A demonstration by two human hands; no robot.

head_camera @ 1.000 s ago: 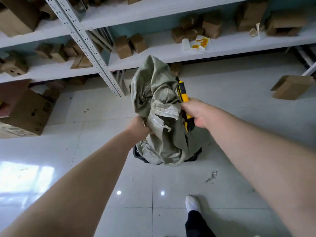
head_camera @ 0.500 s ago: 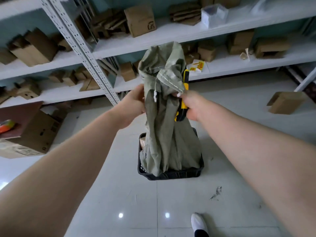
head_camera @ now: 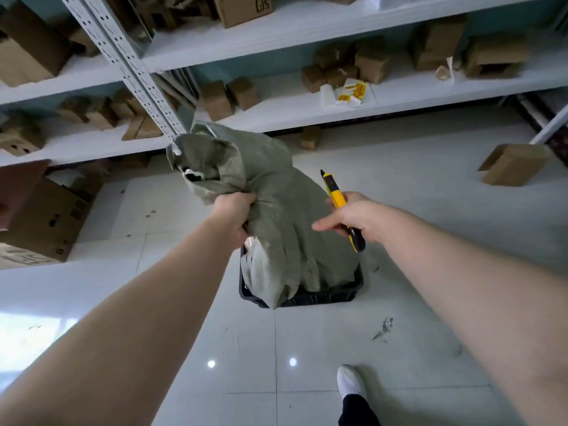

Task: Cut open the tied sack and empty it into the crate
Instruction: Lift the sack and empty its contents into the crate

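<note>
A grey-green woven sack [head_camera: 276, 192] hangs upended over a black plastic crate [head_camera: 322, 298] on the floor, its lower end inside the crate. My left hand [head_camera: 235, 212] grips a bunch of the sack's fabric at its upper left. My right hand [head_camera: 353, 215] is off the sack, just to its right, closed around a yellow and black utility knife [head_camera: 339, 204] with index finger and thumb stretched toward the cloth. White packets [head_camera: 255, 265] show in the crate's left side beside the sack.
White metal shelving [head_camera: 307, 115] with several cardboard boxes runs across the back. A large carton [head_camera: 40, 216] stands at left on the tiled floor, a small open box [head_camera: 513, 164] lies at right. Debris scraps [head_camera: 382, 329] and my white-socked foot [head_camera: 350, 382] are near the crate.
My right hand has let go of the sack and moved right with the knife. The sack has sagged lower and tipped left, held by my left hand alone.
</note>
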